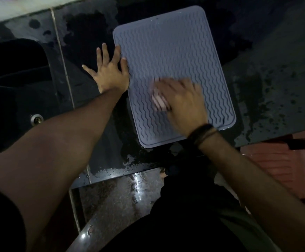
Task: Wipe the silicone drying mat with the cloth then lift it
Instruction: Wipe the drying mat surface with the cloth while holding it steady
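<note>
The grey mat [173,73] lay flat on the wet black counter [275,84]. My left hand [110,71] rested at its left edge, fingers spread wide. My right hand [182,102] pressed a pale cloth [159,101] onto the mat — too blurred to tell the grip. A dark sink [15,73] sat to the left, a drain fitting [36,119] nearer me.

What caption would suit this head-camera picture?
Left hand steadies the grey mat while the right hand wipes it with a cloth.

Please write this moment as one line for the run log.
phase: wiping | right hand: presses cloth on mat, blurred | left hand: flat at mat's left edge | mat: flat, not lifted
</note>
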`<state>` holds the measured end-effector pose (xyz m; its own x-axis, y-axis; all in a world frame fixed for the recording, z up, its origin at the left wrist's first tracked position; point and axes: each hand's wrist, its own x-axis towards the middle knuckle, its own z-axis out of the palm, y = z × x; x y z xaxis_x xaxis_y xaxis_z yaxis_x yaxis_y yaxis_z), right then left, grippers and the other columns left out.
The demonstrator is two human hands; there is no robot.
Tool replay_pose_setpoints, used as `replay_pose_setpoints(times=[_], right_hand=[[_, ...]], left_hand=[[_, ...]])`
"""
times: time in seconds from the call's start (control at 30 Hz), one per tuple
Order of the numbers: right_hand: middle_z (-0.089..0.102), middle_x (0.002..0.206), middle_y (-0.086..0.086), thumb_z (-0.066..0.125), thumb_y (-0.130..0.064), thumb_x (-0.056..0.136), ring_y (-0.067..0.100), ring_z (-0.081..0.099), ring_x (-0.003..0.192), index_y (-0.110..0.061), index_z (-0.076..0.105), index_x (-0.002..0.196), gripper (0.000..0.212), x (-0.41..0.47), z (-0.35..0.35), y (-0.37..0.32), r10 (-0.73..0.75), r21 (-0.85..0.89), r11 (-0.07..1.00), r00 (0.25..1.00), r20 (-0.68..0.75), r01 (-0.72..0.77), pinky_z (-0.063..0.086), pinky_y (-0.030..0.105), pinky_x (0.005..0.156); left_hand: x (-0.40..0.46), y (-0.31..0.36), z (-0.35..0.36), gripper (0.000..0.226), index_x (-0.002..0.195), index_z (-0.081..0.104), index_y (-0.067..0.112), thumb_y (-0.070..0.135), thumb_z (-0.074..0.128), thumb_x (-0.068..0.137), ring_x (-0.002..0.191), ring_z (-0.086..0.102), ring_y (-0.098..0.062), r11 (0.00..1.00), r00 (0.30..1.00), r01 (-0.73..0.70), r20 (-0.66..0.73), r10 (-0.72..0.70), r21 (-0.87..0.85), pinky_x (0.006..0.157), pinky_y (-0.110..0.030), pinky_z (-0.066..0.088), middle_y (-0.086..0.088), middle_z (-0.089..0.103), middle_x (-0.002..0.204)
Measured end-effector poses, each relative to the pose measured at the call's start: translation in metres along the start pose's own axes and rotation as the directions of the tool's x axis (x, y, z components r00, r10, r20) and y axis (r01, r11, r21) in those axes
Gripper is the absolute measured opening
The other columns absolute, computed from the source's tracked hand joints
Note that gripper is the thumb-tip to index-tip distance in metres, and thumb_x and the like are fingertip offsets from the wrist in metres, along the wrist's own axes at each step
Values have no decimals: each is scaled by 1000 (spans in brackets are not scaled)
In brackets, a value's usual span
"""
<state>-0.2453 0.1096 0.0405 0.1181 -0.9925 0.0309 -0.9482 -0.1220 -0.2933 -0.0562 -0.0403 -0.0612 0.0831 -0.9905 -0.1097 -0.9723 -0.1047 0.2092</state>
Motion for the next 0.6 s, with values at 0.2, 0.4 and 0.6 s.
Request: replay_pose_setpoints(times=[0.2, 0.4, 0.6], right_hand=[[51, 139, 2, 62, -13, 80, 28, 43, 125, -20, 49, 136, 58, 51, 41, -2, -8, -124, 992, 973, 232, 38, 30, 44, 104], [56, 131, 3, 46, -9, 79, 30, 48, 118, -17, 57, 129, 51, -46, 58, 1, -63, -35, 997, 989, 134, 68, 36, 48, 104], [62, 126, -2, 64, -7, 72, 28, 56, 109, -19, 62, 124, 53, -115, 33, 11, -119, -23, 992, 965, 234, 127, 43, 42, 90]], left_hand=[[0, 0, 0, 54, 157, 27, 42, 51, 22, 105, 158, 6, -22, 1000, 1000, 8, -11, -8, 4, 113, -77, -2, 0, 13, 170], [0, 0, 1, 54, 157, 27, 43, 52, 21, 104, 158, 6, -21, 1000, 1000, 24, -9, -24, -1, 113, -78, -3, 1, 13, 170], [1, -2, 3, 54, 156, 30, 42, 52, 21, 104, 158, 7, -22, 1000, 1000, 5, -20, -5, -27, 111, -79, -4, -1, 15, 170]])
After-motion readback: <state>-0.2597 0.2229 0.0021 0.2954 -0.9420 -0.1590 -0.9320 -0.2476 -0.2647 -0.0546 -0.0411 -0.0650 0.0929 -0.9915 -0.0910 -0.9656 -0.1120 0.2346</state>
